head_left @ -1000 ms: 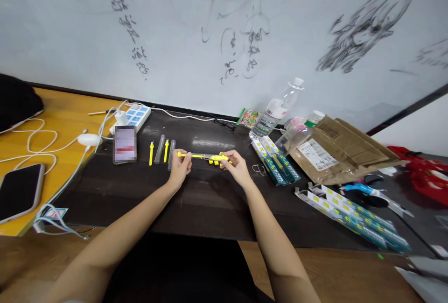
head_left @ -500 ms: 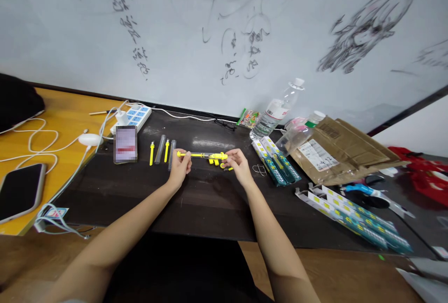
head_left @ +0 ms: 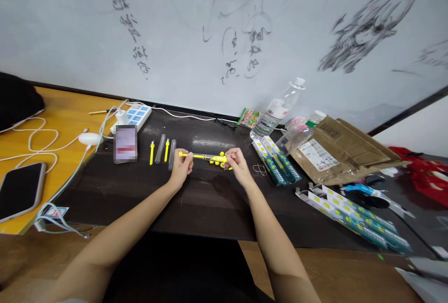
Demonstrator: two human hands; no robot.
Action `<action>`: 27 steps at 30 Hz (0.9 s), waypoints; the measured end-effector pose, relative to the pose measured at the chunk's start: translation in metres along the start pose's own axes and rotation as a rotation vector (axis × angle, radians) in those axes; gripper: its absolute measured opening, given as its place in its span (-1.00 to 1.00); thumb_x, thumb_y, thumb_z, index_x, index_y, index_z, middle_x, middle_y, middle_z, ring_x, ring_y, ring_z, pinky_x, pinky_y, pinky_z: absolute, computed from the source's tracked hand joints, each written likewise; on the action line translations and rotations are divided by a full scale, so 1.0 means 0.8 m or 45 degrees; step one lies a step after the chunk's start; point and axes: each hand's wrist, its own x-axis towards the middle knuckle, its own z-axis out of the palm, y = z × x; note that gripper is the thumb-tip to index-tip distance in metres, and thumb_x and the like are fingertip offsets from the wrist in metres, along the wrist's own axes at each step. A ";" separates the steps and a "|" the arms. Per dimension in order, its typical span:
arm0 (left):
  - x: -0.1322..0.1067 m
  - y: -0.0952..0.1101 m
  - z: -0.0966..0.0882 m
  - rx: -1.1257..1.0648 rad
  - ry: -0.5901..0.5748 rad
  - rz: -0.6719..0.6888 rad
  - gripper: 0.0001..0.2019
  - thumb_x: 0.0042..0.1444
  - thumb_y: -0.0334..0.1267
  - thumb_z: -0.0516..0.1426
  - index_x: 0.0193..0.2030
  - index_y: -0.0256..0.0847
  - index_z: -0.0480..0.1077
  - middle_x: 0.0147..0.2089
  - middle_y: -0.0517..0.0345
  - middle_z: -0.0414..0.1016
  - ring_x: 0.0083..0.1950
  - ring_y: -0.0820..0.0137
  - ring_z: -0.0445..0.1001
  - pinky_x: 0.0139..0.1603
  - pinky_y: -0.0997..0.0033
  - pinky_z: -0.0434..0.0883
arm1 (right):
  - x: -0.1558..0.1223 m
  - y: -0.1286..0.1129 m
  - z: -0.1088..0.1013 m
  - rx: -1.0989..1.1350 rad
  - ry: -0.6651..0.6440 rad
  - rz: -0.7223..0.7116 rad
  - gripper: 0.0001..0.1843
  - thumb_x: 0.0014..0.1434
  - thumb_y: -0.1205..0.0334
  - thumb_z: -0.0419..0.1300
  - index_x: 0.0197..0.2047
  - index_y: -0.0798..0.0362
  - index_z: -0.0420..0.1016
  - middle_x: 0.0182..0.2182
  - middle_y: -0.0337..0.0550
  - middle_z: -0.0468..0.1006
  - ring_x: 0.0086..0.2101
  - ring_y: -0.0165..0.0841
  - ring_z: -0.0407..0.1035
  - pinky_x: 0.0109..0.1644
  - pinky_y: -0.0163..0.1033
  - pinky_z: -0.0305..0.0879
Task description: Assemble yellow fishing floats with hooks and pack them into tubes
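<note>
- Along the back stands a whiteboard point(head_left: 175, 37), covered in black marker writing, with a drawn long-haired figure toward the right.
- Before it runs a dark table point(head_left: 210, 209); a yellow tabletop point(head_left: 59, 107) adjoins its left side, with a wooden floor point(head_left: 332, 275) below.
- Over the middle of the dark table, a yellow-and-clear stick point(head_left: 203, 156) lies level between the person's hands.
- The left hand point(head_left: 181, 167) pinches its left end; the right hand point(head_left: 240, 167) grips the other with bent fingertips.
- Small yellow pieces point(head_left: 212, 162) sit on the dark surface near the right hand.
- Left of the left hand, two clear tubes point(head_left: 160, 149) and two yellow rods point(head_left: 167, 150) lie in an alternating row.
- Farther left I see a phone point(head_left: 126, 156) with a blurred screen, touching or just beside a white power strip point(head_left: 138, 115); I can't tell which.
- To the right, teal-and-white boxes point(head_left: 276, 163) lie near a water bottle point(head_left: 275, 114) and a brown package point(head_left: 360, 151).
- A red item point(head_left: 425, 174) fills the far right.
</note>
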 end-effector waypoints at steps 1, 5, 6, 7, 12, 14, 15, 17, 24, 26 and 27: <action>0.000 0.000 0.000 0.001 0.000 0.000 -0.67 0.06 -0.09 0.17 -0.22 -0.11 0.08 -0.52 0.43 0.17 -0.63 0.64 0.17 -0.73 0.74 0.03 | -0.001 0.001 0.001 -0.010 0.001 0.004 -0.73 0.16 0.00 0.14 -0.19 -0.05 0.22 -0.45 -0.36 0.30 -0.51 -0.48 0.34 -0.37 -0.31 0.31; -0.002 -0.001 0.001 0.007 -0.011 0.006 -0.67 0.05 -0.09 0.17 -0.23 -0.11 0.07 -0.53 0.44 0.16 -0.63 0.65 0.17 -0.72 0.74 0.04 | -0.003 0.002 0.008 -0.092 0.014 0.002 -0.73 0.21 -0.05 0.07 -0.17 -0.05 0.23 -0.57 -0.39 0.20 -0.57 -0.48 0.23 -0.44 -0.33 0.24; -0.002 -0.001 0.001 0.009 -0.016 0.007 -0.67 0.05 -0.09 0.17 -0.23 -0.11 0.06 -0.53 0.45 0.16 -0.64 0.65 0.17 -0.71 0.73 0.05 | -0.003 0.002 0.010 -0.120 0.029 0.008 -0.72 0.22 -0.07 0.05 -0.17 -0.04 0.25 -0.57 -0.38 0.19 -0.60 -0.48 0.19 -0.47 -0.34 0.21; -0.003 -0.001 0.002 0.012 -0.021 0.006 -0.67 0.05 -0.09 0.17 -0.23 -0.11 0.06 -0.54 0.45 0.15 -0.64 0.65 0.16 -0.71 0.73 0.05 | -0.003 0.001 0.012 -0.148 0.049 0.023 -0.69 0.22 -0.09 0.02 -0.17 -0.03 0.29 -0.57 -0.37 0.20 -0.62 -0.49 0.16 -0.52 -0.34 0.18; -0.002 -0.001 0.002 0.015 -0.043 0.018 -0.67 0.06 -0.10 0.17 -0.23 -0.11 0.05 -0.55 0.46 0.16 -0.64 0.63 0.17 -0.71 0.72 0.07 | -0.002 -0.003 0.022 -0.149 0.156 0.097 -0.55 0.22 -0.20 -0.05 -0.20 -0.01 0.40 -0.63 -0.35 0.18 -0.72 -0.52 0.04 -0.67 -0.35 0.04; -0.001 -0.001 0.002 0.000 -0.033 0.028 -0.66 0.05 -0.09 0.17 -0.22 -0.11 0.06 -0.54 0.44 0.18 -0.63 0.63 0.18 -0.71 0.72 0.08 | -0.001 -0.003 0.023 -0.022 0.165 0.100 -0.58 0.21 -0.19 -0.03 -0.24 -0.02 0.36 -0.69 -0.40 0.12 -0.73 -0.52 0.02 -0.67 -0.36 0.09; -0.001 0.000 0.002 -0.004 -0.025 0.033 -0.66 0.05 -0.09 0.17 -0.22 -0.11 0.06 -0.53 0.44 0.19 -0.63 0.63 0.19 -0.71 0.72 0.08 | -0.001 -0.003 0.022 0.055 0.142 0.110 -0.62 0.19 -0.18 0.02 -0.26 -0.03 0.33 -0.70 -0.43 0.11 -0.73 -0.52 0.03 -0.66 -0.37 0.13; 0.000 0.001 0.002 -0.009 -0.005 0.039 -0.65 0.04 -0.08 0.18 -0.22 -0.11 0.07 -0.52 0.43 0.21 -0.63 0.64 0.20 -0.71 0.72 0.09 | -0.001 -0.003 0.019 0.178 0.071 0.140 -0.67 0.12 -0.12 0.15 -0.28 -0.03 0.27 -0.69 -0.45 0.17 -0.70 -0.52 0.10 -0.63 -0.37 0.22; 0.002 -0.003 0.000 -0.017 0.047 0.031 -0.65 0.04 -0.08 0.19 -0.23 -0.12 0.08 -0.52 0.42 0.24 -0.63 0.64 0.19 -0.74 0.72 0.08 | -0.001 -0.002 0.012 0.163 -0.019 0.062 -0.62 0.02 -0.02 0.29 -0.19 -0.01 0.30 -0.51 -0.32 0.44 -0.50 -0.46 0.36 -0.42 -0.29 0.41; 0.002 -0.003 0.000 -0.009 0.054 0.014 -0.64 0.04 -0.08 0.20 -0.23 -0.12 0.08 -0.52 0.43 0.24 -0.63 0.64 0.19 -0.74 0.72 0.09 | 0.000 0.001 0.011 0.134 -0.018 0.042 -0.62 0.02 -0.03 0.28 -0.19 -0.01 0.31 -0.48 -0.30 0.45 -0.47 -0.44 0.38 -0.39 -0.28 0.41; 0.002 -0.003 0.000 -0.005 0.057 0.010 -0.64 0.03 -0.08 0.20 -0.23 -0.12 0.08 -0.52 0.43 0.24 -0.63 0.63 0.20 -0.74 0.72 0.09 | 0.000 0.003 0.011 0.111 -0.008 0.036 -0.62 0.03 -0.03 0.28 -0.18 -0.01 0.33 -0.47 -0.28 0.45 -0.46 -0.43 0.38 -0.38 -0.27 0.42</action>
